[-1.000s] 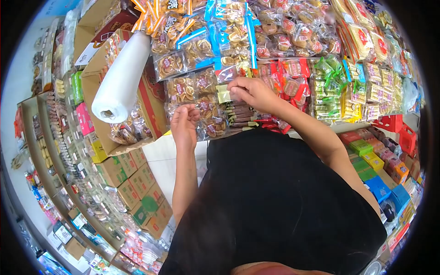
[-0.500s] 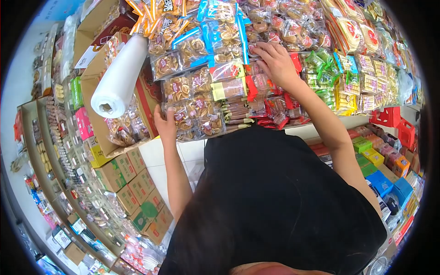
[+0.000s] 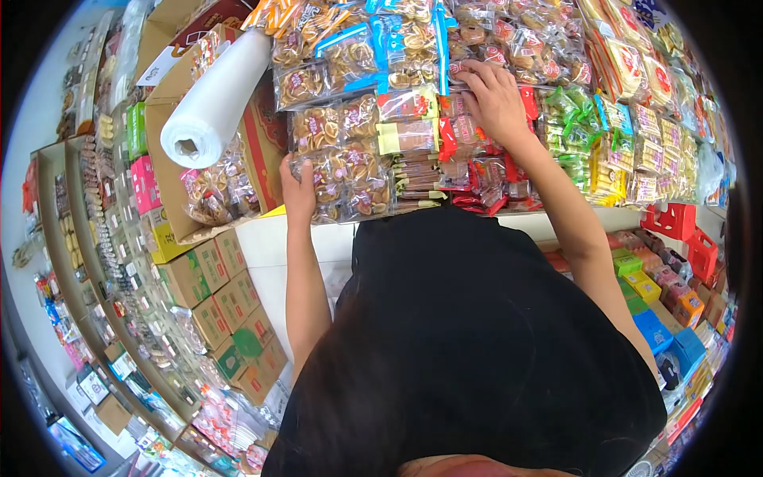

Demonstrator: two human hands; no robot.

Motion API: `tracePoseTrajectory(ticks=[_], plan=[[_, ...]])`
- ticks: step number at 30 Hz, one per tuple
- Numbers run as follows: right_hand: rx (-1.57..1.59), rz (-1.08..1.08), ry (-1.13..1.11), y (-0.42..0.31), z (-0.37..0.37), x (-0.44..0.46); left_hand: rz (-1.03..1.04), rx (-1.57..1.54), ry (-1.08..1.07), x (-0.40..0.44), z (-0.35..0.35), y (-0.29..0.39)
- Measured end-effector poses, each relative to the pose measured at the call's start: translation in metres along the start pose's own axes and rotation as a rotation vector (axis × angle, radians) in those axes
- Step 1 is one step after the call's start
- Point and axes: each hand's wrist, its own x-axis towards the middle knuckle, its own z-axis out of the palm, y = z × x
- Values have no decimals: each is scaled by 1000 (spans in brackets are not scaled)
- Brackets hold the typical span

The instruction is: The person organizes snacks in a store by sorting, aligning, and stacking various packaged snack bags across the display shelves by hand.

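Note:
My left hand (image 3: pixel 298 187) touches the left edge of a stack of clear packs of round swirled snacks (image 3: pixel 350 175), its thumb and a finger apart. My right hand (image 3: pixel 499 107) lies with fingers spread and slightly bent over small clear packs (image 3: pixel 469 52) of brown snacks. Beneath its palm and wrist are red-wrapped packs (image 3: pixel 473 131), partly hidden. Between the hands lie a pale yellow-labelled pack (image 3: pixel 408 137) and thin brown sticks in wrappers (image 3: pixel 417 176). Blue-edged packs of swirled snacks (image 3: pixel 350 60) sit farther back.
A white plastic roll (image 3: pixel 214 103) leans over an open cardboard box (image 3: pixel 258 159) at the left. Green and yellow snack packs (image 3: pixel 572 119) fill the right side. Stacked cartons (image 3: pixel 218 294) stand below left, and red plastic stools (image 3: pixel 671 221) at the right.
The view has shifted, so the goods appear a little farther right and higher. Both hands keep about the same places on the packs.

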Motion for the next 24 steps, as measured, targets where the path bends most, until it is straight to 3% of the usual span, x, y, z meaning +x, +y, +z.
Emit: tracePoseTrajectory(ticks=[19, 24], plan=[[8, 0, 11, 0, 5, -2, -25, -75, 0, -2, -7, -8], [-6, -18, 11, 2, 6, -1, -61, -260, -17, 1, -10, -31]])
